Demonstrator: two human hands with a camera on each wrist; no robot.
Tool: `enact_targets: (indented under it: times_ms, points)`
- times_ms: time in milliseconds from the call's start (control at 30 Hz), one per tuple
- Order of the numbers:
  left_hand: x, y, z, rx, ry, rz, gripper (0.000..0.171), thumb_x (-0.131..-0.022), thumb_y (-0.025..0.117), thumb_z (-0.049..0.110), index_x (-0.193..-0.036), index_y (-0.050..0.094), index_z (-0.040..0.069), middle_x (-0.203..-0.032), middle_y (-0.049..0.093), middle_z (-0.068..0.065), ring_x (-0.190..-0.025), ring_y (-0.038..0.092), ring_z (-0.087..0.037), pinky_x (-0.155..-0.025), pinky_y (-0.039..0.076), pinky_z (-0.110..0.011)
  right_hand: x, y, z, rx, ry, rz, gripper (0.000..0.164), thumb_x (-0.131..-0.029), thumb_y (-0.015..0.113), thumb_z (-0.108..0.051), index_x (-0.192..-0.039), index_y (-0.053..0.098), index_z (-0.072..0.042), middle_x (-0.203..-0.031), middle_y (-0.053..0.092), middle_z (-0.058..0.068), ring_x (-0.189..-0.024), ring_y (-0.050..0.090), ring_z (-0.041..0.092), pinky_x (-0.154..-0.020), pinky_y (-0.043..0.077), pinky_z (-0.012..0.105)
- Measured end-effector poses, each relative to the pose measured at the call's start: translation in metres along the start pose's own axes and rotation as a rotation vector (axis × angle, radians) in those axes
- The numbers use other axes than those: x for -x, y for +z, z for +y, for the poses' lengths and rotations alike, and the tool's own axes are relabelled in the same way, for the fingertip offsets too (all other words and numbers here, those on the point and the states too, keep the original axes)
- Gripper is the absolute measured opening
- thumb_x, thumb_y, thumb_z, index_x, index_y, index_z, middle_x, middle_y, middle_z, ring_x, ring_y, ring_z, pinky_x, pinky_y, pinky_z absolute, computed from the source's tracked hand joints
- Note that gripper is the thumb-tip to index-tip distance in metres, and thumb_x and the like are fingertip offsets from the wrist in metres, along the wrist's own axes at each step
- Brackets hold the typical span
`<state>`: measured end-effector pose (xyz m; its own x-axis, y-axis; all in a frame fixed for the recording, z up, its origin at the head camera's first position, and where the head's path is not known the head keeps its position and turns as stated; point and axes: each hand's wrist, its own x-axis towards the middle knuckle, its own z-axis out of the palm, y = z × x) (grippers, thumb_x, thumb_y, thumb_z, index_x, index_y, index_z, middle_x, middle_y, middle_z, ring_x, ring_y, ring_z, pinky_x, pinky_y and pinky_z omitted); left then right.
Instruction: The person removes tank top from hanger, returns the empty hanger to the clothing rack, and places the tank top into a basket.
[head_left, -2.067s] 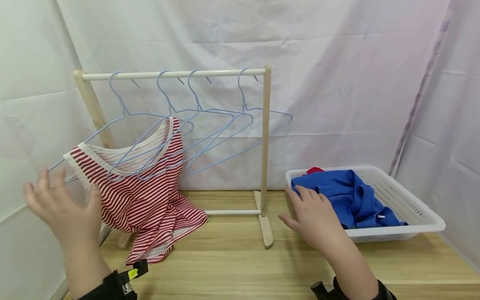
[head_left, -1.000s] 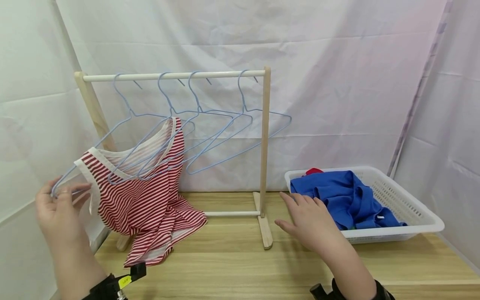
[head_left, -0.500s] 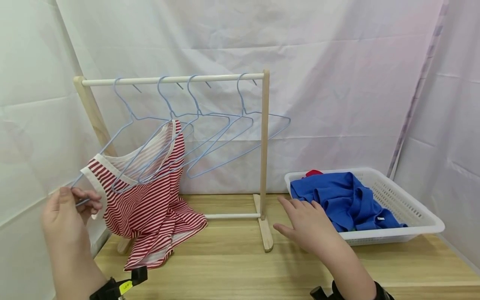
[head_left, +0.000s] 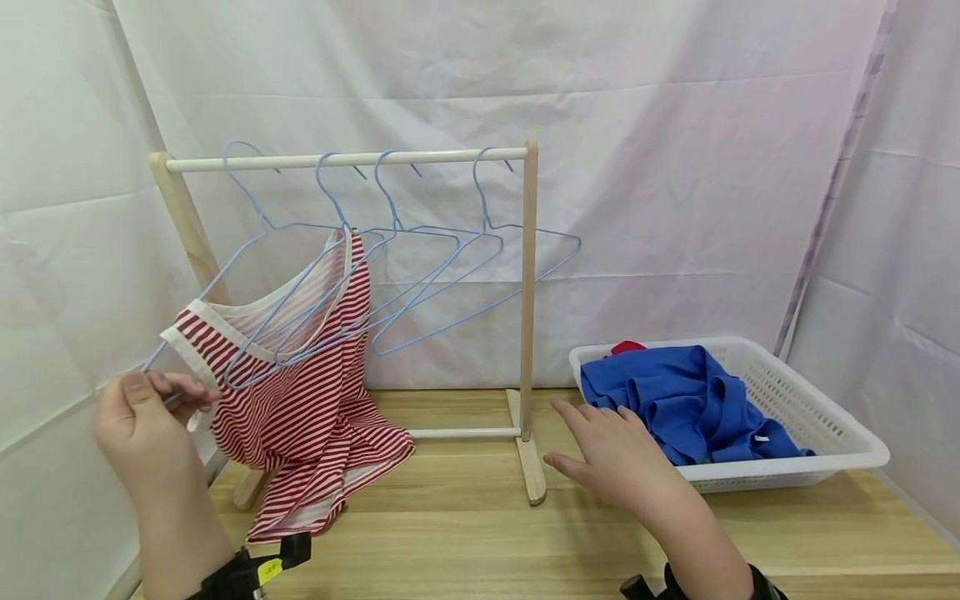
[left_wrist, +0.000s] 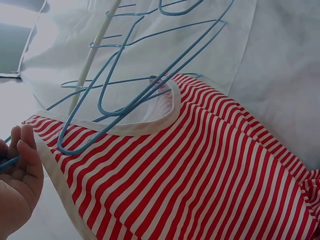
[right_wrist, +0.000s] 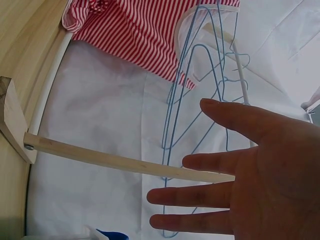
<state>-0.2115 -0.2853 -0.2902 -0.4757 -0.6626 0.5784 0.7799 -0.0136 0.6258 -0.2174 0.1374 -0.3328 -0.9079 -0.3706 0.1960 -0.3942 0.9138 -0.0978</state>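
Observation:
At the left end of the rack, my left hand [head_left: 153,425] grips the lower left corner of a light blue wire hanger [head_left: 262,223]. A red-and-white striped sleeveless top [head_left: 300,425] hangs on that hanger, its white-trimmed shoulders over the wire. The hook's curve stands a little above the white rod [head_left: 442,157]. In the left wrist view, curled fingers [left_wrist: 27,150] wrap the blue wire beside the top's armhole. My right hand [head_left: 618,454] hovers over the table in front of the basket, with fingers straight and spread, holding nothing.
Several more blue hangers [head_left: 486,218] hang bare from the rod, overlapping the top in view. The rack's right wooden post [head_left: 528,308] stands on a wooden foot. A white basket [head_left: 787,471] holds blue clothing [head_left: 690,400] and a bit of red cloth [head_left: 628,345].
My left hand went from open beside the hanger to gripping its corner, moving right. The hanger's hook has risen above the rod, lifting the top slightly. My right hand has barely moved.

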Motion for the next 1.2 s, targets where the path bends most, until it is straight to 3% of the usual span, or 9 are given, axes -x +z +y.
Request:
enact_targets:
  times_ms: [200,533,633,833,1067,1200]
  points:
    - [-0.002,-0.001,-0.002,0.027,0.033,0.045,0.034,-0.089,0.046,0.027,-0.073,0.044,-0.003,-0.060,0.054,-0.016,-0.047,0.053,-0.023,-0.044,0.048,-0.022,-0.001,0.000,-0.001,-0.004,0.004,-0.012,0.069,-0.083,0.050,-0.060,-0.135,0.035,-0.017,-0.122,0.053,0.010,-0.114,0.044,0.028,-0.097,0.028,0.060]
    - [-0.008,-0.003,-0.007,0.280,0.086,0.172,0.033,-0.086,0.049,0.020,-0.071,0.040,-0.008,-0.061,0.047,-0.019,-0.039,0.045,-0.024,-0.033,0.042,-0.024,-0.001,0.002,-0.002,-0.010,0.006,-0.029,0.070,-0.082,0.049,-0.061,-0.135,0.035,-0.018,-0.123,0.053,0.008,-0.115,0.044,0.027,-0.097,0.028,0.059]
    - [-0.009,-0.003,-0.007,0.302,0.074,0.206,0.032,-0.086,0.049,0.019,-0.071,0.040,-0.008,-0.067,0.043,-0.019,-0.039,0.042,-0.023,-0.033,0.042,-0.024,-0.001,0.002,-0.002,-0.014,0.006,-0.026,0.070,-0.082,0.049,-0.062,-0.135,0.035,-0.018,-0.122,0.053,0.008,-0.115,0.044,0.027,-0.097,0.028,0.059]
    - [-0.012,-0.005,-0.008,0.335,0.017,0.269,0.032,-0.086,0.048,0.020,-0.071,0.040,-0.008,-0.080,0.052,-0.025,-0.037,0.045,-0.025,-0.033,0.042,-0.025,-0.001,0.003,-0.002,-0.014,0.006,-0.028,0.070,-0.082,0.048,-0.062,-0.135,0.035,-0.019,-0.122,0.054,0.008,-0.114,0.044,0.026,-0.098,0.028,0.059]
    - [-0.014,-0.008,-0.008,0.359,-0.001,0.335,0.031,-0.086,0.048,0.020,-0.072,0.041,-0.007,-0.063,0.046,-0.019,-0.038,0.044,-0.025,-0.032,0.042,-0.027,-0.001,0.004,-0.003,-0.011,0.005,-0.031,0.069,-0.082,0.048,-0.062,-0.135,0.036,-0.019,-0.122,0.054,0.008,-0.114,0.044,0.026,-0.097,0.029,0.058]
    - [-0.016,-0.011,-0.008,0.363,-0.025,0.378,0.031,-0.086,0.047,0.020,-0.073,0.041,-0.008,-0.063,0.042,-0.015,-0.036,0.040,-0.022,-0.029,0.038,-0.025,-0.002,0.004,-0.003,-0.013,0.005,-0.036,0.069,-0.083,0.048,-0.062,-0.135,0.036,-0.019,-0.121,0.054,0.008,-0.114,0.045,0.026,-0.097,0.029,0.058]
